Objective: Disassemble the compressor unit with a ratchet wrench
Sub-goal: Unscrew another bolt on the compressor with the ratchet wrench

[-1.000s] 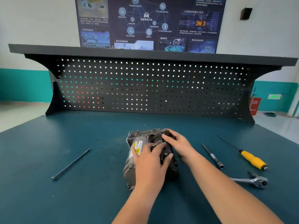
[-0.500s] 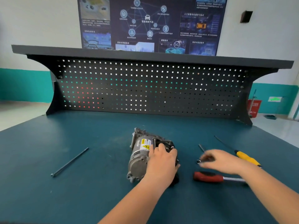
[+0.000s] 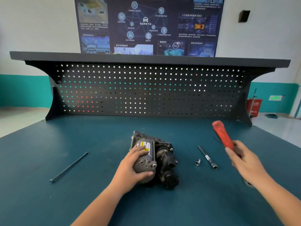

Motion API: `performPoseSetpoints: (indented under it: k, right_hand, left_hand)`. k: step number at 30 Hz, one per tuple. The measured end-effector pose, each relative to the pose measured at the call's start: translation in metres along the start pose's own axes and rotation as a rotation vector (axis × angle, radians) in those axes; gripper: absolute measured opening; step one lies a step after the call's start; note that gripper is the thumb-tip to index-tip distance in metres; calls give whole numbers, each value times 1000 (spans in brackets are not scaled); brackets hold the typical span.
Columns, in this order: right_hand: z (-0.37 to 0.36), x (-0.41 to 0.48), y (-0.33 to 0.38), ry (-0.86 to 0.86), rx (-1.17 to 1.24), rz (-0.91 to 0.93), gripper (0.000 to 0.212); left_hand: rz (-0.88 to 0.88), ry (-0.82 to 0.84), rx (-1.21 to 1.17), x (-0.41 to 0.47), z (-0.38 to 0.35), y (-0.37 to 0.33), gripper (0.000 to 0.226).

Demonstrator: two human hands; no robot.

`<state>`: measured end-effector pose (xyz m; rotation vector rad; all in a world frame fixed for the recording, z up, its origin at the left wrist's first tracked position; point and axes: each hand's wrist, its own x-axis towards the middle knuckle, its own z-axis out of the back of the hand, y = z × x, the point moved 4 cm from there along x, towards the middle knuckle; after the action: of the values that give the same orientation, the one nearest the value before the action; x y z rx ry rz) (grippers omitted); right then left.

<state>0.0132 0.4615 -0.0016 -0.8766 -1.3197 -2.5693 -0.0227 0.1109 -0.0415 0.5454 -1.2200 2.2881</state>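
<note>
Left grip (image 3: 135, 167) wraps the grey cylindrical housing of the grey-and-black metal compressor unit (image 3: 164, 157), lying on the dark teal bench (image 3: 81, 201) beneath it. Right grip (image 3: 244, 162) clasps a red-handled tool (image 3: 222, 136). Unit is likely heavy, rigid; hold the housing.

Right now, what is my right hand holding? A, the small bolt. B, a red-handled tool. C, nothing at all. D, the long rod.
B: the right hand grips the red-handled tool, held above the bench, while the long rod and the bolt lie on the bench.
</note>
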Motion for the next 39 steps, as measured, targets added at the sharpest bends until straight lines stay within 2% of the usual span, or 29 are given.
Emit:
performPoseSetpoints:
  k: [3, 4, 6, 9, 13, 16, 31, 34, 39]
  right_hand:
    - [-3, 9, 58, -151, 588, -27, 19]
    - [-8, 8, 76, -147, 801, -60, 19]
    - [-26, -2, 105, -84, 1158, -127, 36]
    - [-61, -32, 127, -167, 1377, -169, 52]
    - [-99, -54, 131, -313, 1464, -235, 54]
    - [-110, -54, 130, -373, 1442, -293, 53]
    - [-137, -52, 112, -409, 1402, -347, 57]
    - [-137, -54, 107, -415, 1410, -366, 58]
    - [-131, -55, 104, -436, 1407, -370, 60]
  left_hand:
    - [-4, -28, 19, 4, -9, -6, 65]
    - [9, -38, 29, 5, -13, -8, 64]
    - [28, -64, 18, 6, -19, -9, 63]
    - [23, -93, 6, 5, -20, -7, 63]
    - [7, -116, 27, 1, -17, -5, 65]
    - [6, -128, 28, 0, -15, -6, 65]
    - [-27, -121, 3, 1, -19, -11, 60]
    - [-41, -149, 29, 0, -17, -13, 53]
    - [-378, -314, 288, -5, -23, -39, 37]
